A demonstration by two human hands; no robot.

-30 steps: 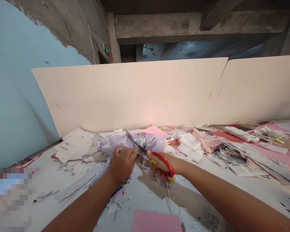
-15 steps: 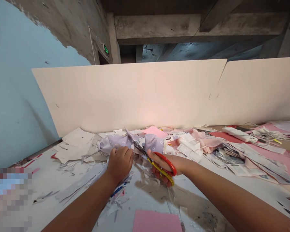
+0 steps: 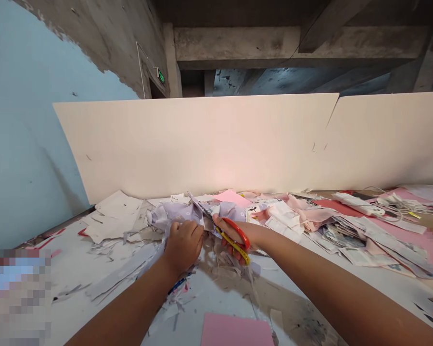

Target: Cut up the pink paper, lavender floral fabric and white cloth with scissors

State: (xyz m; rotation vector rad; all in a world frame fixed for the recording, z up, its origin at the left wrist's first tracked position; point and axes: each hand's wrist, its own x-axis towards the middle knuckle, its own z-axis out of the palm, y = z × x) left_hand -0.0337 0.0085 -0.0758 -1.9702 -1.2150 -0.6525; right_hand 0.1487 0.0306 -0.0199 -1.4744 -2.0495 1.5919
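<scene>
Lilac fabric [image 3: 176, 211] lies bunched just ahead of both hands. We find the left hand [image 3: 183, 246] clenched on it, and the right hand [image 3: 225, 235] closed around scissors [image 3: 238, 231], blades angled up-left into the cloth.

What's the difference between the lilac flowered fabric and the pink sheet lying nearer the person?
The lilac flowered fabric is crumpled and bunched, while the pink sheet lies flat with straight edges. The fabric carries a small flower print; the sheet looks plain. The left hand grips the fabric and the red-and-yellow scissors in the right hand reach into it, whereas no hand touches the sheet. Both rest on the same scrap-strewn table.
</scene>
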